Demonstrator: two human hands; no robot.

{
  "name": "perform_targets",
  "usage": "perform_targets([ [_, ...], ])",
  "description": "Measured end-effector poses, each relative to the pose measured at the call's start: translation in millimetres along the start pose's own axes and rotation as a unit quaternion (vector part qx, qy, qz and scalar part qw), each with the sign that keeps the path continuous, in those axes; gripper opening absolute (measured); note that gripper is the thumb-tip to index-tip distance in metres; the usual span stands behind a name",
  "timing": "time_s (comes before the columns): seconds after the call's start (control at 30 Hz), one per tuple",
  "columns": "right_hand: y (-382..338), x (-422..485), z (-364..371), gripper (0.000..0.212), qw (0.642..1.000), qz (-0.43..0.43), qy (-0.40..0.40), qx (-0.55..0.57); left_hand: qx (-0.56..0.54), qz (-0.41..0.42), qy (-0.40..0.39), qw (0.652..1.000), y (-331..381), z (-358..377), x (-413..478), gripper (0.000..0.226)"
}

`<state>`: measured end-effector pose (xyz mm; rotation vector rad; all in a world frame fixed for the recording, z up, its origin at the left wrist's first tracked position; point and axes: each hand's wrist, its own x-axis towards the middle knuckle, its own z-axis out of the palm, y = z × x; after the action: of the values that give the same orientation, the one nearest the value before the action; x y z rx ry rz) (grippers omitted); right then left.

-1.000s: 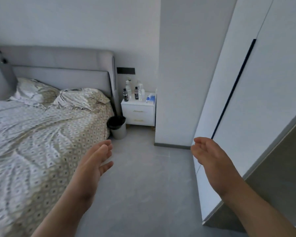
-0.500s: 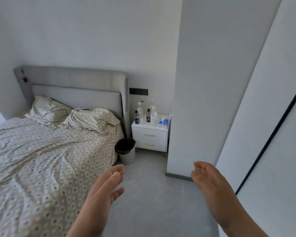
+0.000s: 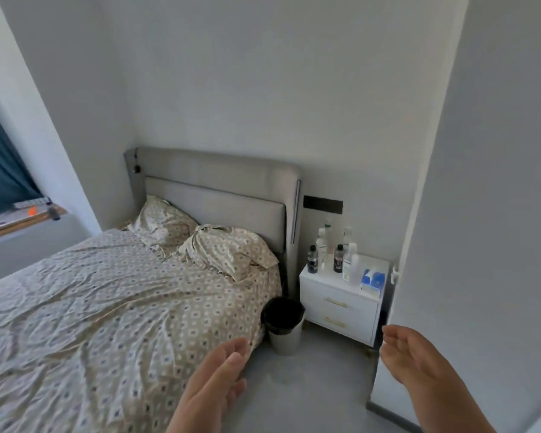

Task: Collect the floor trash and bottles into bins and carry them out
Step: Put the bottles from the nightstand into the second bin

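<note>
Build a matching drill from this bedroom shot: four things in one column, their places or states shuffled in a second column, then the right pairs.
Column one
1. trash bin
2. blue-and-white box
3. pillows
4. left hand

Column two
A. open, holding nothing
B. on top of the nightstand
C. on the floor between the bed and the nightstand
D. on the bed, by the headboard

Pairs: 1-C, 2-B, 3-D, 4-A
</note>
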<state>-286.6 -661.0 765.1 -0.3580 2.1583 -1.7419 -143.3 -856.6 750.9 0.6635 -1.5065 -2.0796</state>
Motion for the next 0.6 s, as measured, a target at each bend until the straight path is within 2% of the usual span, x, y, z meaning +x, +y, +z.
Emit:
perform_targets([
  [0.07,-3,41,13,0.02,1.0,0.003,0.003,-0.004,0.001,0.0,0.012,1.0,-3,-5,43,0.052],
  [0.13,-6,84,26,0.02,1.0,-0.001,0.016,-0.011,-0.012,-0.002,0.033,0.999,-1,-10,92,0.024],
  [0.17,-8,106,33,0.02,1.0,-0.002,0.02,-0.013,-0.025,-0.008,0.029,0.999,1,-14,119,0.018],
  [0.27,-19,167,46,0.019,0.999,0.012,0.033,-0.021,-0.031,-0.009,0.013,0.999,1,-22,202,0.047],
  [0.47,-45,264,38,0.023,0.995,0.024,0.096,-0.022,-0.044,-0.032,-0.072,0.996,6,30,343,0.041],
  [0.57,-39,308,25,0.021,0.992,0.053,0.117,-0.018,-0.041,-0.046,-0.114,0.992,-4,64,395,0.069],
  [0.6,-37,325,21,0.02,0.991,0.063,0.119,-0.017,-0.038,-0.052,-0.12,0.991,-8,74,411,0.072],
])
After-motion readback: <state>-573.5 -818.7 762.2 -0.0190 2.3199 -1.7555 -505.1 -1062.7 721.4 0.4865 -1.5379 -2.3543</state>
